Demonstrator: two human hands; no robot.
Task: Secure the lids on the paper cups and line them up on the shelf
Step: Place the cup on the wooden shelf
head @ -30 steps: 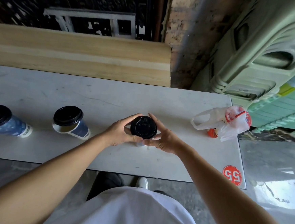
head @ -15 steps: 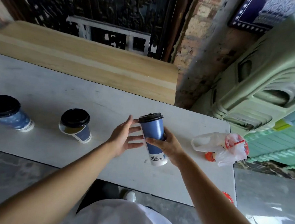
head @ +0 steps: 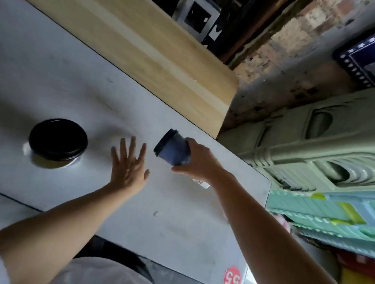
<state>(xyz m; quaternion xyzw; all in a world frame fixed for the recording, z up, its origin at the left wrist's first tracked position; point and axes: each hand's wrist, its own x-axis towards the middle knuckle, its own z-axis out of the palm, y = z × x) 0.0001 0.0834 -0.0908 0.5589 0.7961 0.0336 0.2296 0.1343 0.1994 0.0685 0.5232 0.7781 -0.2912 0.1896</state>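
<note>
My right hand (head: 197,160) grips a blue paper cup (head: 174,148) with a black lid, lifted off the grey table (head: 52,75) and tilted to the left. Just left of that cup my left hand (head: 129,164) hovers flat with fingers spread and holds nothing. A second lidded cup (head: 57,141) stands on the table farther left, seen from above, its black lid covering most of it. The light wooden shelf (head: 144,48) runs along the table's far edge.
Stacked green plastic crates (head: 316,147) rise right of the table, with more coloured crates below them. A red round sticker marked 55 (head: 232,282) sits at the table's near right corner. A brick wall stands behind the shelf.
The right hand has raised and tilted the blue cup toward the shelf. My left hand let go and opened flat. The view swung left and tilted; the plastic bag and third cup left the frame.
</note>
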